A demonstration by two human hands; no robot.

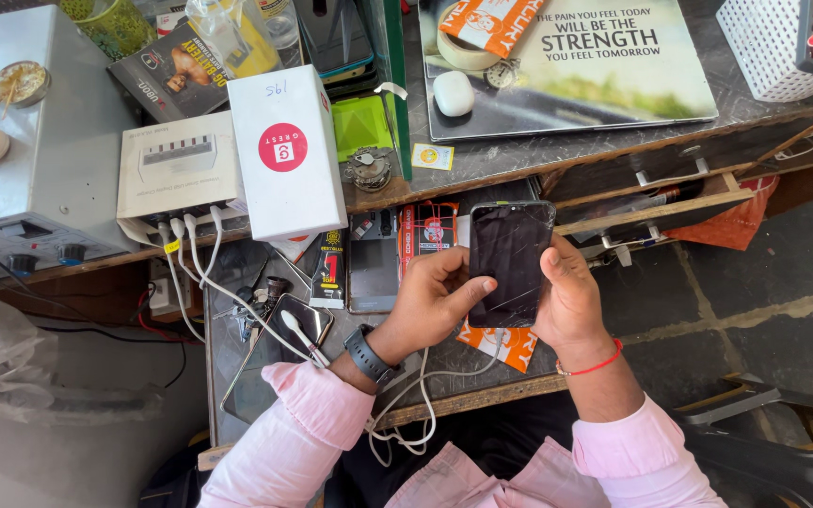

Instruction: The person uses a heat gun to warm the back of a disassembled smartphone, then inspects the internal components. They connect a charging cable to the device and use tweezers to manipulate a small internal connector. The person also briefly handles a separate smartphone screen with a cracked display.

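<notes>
A black smartphone [510, 259] with a cracked, dark screen is held upright between both of my hands over the pulled-out shelf. My left hand [428, 306] grips its left edge, thumb resting on the lower part of the glass. My right hand [568, 299] wraps around its right edge from behind. A dark watch [366, 356] sits on my left wrist and a red thread [597, 364] circles my right wrist. Both arms wear pink sleeves.
The shelf [237, 372] carries another phone [374, 263], a phone screen [286, 329], small packets and white cables [228, 292]. On the desk above stand a white box [286, 150], a white charging unit [178, 169] and a grey metal machine [39, 141]. An open drawer [670, 202] juts out at right.
</notes>
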